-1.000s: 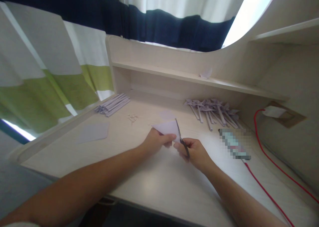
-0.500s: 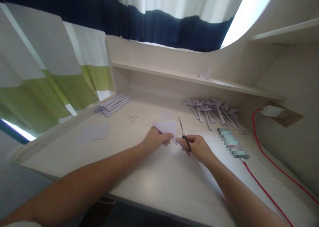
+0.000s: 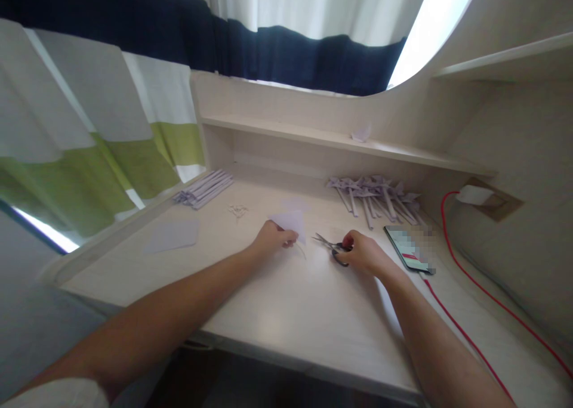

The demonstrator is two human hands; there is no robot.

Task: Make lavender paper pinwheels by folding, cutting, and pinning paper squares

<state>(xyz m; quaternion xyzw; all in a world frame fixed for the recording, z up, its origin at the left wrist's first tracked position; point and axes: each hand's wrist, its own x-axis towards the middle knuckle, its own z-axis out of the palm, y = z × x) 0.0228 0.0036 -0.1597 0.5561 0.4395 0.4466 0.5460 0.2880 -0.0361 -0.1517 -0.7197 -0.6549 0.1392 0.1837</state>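
Note:
Near the middle of the desk [image 3: 268,312], my left hand [image 3: 274,238] pinches a small sheet of pale paper [image 3: 292,222] between thumb and fingers. To its right, my right hand [image 3: 360,252] grips a pair of scissors [image 3: 329,243] by the black handles. The scissor blades stand slightly apart and point left toward the paper, not touching it. Just under my left hand, a thin curved strip [image 3: 301,252] shows beside the paper. Behind the held sheet lies another pale sheet [image 3: 295,204].
Rolled paper sticks [image 3: 205,188] lie at the back left, with small white pieces [image 3: 237,210] and flat paper sheets [image 3: 173,236] nearby. Paper pinwheels [image 3: 376,193] are heaped at the back right. A phone [image 3: 408,250] with a red cable [image 3: 461,330] lies right; folded paper [image 3: 360,135] rests on the shelf.
My right hand has moved away from the paper, and the scissors have swung from pointing up to pointing left, their blades spreading. My left hand still holds the sheet, slightly lower and further left.

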